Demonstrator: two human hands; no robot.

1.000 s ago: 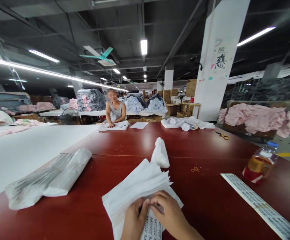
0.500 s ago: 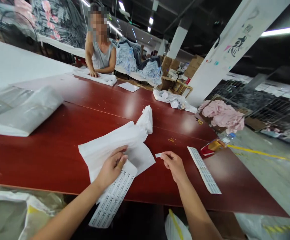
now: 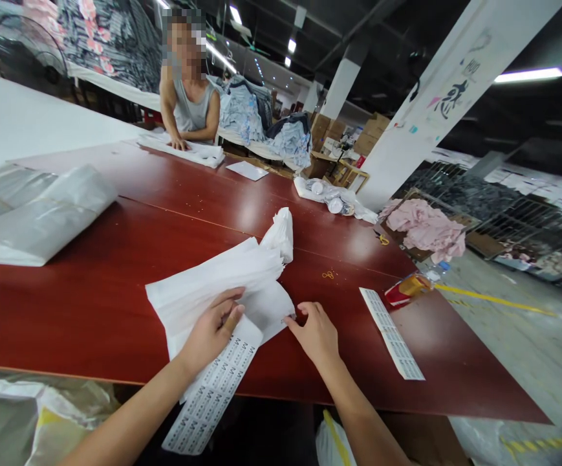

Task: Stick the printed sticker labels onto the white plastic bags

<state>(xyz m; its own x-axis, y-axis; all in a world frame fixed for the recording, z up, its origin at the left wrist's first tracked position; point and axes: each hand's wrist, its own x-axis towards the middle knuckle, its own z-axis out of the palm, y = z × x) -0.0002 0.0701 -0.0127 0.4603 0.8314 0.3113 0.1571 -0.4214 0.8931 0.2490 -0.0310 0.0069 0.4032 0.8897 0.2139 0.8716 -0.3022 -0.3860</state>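
Note:
My left hand (image 3: 215, 330) rests on a stack of thin white bags or sheets (image 3: 203, 272), fingers curled, with a long strip of printed stickers (image 3: 215, 388) gripped under the thumb. The strip carries rows of a large "M" and small print; its lower end hangs past the table edge. My right hand (image 3: 314, 330) is at the stack's right corner, thumb tip touching it and forefinger lifted apart from the thumb. A small printed mark shows by that thumb, too small to make out. The stack's far end is bunched into a twisted bundle (image 3: 279, 234).
Another sticker strip (image 3: 391, 333) lies right on the red table (image 3: 91, 310), near a red-and-yellow packet (image 3: 407, 288) and scissors (image 3: 381, 238). Rubber bands (image 3: 328, 275) lie ahead. Folded clear plastic bags (image 3: 43, 213) are left. Across the table a person (image 3: 193, 107) handles white sheets.
My right hand has moved left from beside the stack to its corner, and its thumb and forefinger have parted. The small sticker it held is no longer between them. My left hand stays put.

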